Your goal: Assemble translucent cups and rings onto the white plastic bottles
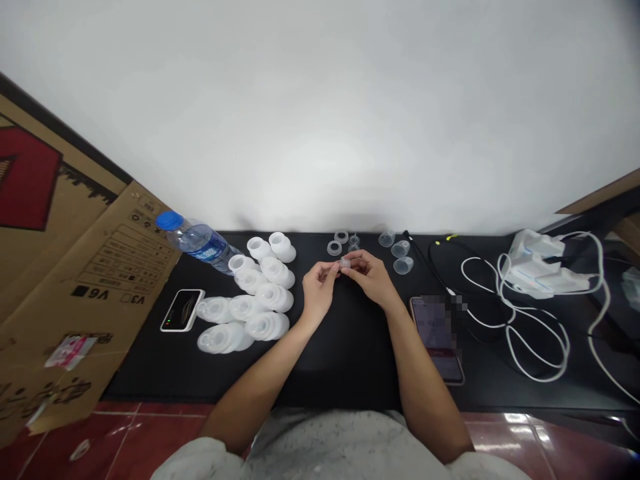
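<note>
A black worktop (345, 363) crosses the lower half of the frame. On it, left of centre, are white bottles (273, 298), a water bottle (207, 248) and a flat device (183, 311); near centre, rings (335, 254); right of centre, clear cups (401, 249) and a phone (436, 337); far right, a white cable (545, 380).

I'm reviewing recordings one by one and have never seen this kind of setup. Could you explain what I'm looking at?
There is no machine here: a person works with two bare hands. The single picture comes from a camera on their head, looking forward and down, so their forearms reach away from you.

The left hand and right hand meet around a small clear piece, too small to identify.

On the black table, white bottles cluster to the left, near a blue-capped bottle. Clear rings lie beyond the hands, with clear cups further right. A phone lies beside the right forearm.
</note>
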A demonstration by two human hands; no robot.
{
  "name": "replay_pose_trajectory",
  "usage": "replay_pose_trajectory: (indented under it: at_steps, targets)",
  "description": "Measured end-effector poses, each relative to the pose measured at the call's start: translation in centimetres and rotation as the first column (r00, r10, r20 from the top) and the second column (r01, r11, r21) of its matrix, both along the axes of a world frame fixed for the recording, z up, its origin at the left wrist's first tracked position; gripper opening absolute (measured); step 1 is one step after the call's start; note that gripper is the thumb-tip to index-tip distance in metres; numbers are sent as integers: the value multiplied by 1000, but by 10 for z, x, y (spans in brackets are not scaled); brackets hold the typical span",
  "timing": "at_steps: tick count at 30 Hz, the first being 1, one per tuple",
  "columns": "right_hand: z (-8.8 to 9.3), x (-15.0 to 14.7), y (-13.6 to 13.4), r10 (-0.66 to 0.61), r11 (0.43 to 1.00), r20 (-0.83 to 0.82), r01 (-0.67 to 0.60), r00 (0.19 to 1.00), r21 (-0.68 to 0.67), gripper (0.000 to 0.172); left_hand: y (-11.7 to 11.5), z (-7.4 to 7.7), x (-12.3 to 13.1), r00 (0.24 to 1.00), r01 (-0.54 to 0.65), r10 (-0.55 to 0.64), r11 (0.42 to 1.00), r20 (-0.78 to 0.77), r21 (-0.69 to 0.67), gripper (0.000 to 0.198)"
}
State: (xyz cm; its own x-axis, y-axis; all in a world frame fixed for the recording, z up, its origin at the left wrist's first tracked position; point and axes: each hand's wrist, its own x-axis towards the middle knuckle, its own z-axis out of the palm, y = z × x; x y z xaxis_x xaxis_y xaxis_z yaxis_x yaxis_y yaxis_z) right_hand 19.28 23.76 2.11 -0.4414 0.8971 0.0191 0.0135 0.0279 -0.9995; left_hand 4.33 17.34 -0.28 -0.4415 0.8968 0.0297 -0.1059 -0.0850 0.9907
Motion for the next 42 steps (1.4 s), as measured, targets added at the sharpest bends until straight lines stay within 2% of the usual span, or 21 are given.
replay_pose_trajectory:
  at_steps: [7,14,20,24,28,34,39,42]
  targets:
    - [4,-2,-3,-58,992,46,53,997,110,27,0,2,0,1000,-8,8,1000,-22,6,27]
    - [-6,-8,-4,-168,973,80,152,983,174,31,-3,3,3,999,24,-22,999,-47,38,26]
    - [-7,-10,-6,-188,964,89,167,978,208,31,-1,0,3,997,23,-20,999,-69,45,27]
    - [-7,-9,-5,-183,967,56,169,982,189,30,-1,-1,2,998,28,-26,999,-52,44,27]
    - [-11,-8,-1,-213,970,-24,214,977,112,27,-1,-1,2,1000,27,-27,997,-6,67,30]
    - [-7,-8,0,-140,987,-61,144,988,76,21,0,-1,1,1000,-19,19,997,-1,78,27]
    - [-2,-7,-1,-114,993,-66,116,991,35,42,0,-2,2,1000,17,-19,995,17,101,21]
    - [-3,-6,0,-133,991,-63,135,989,24,45,0,-3,1,1000,22,-24,995,18,93,21]
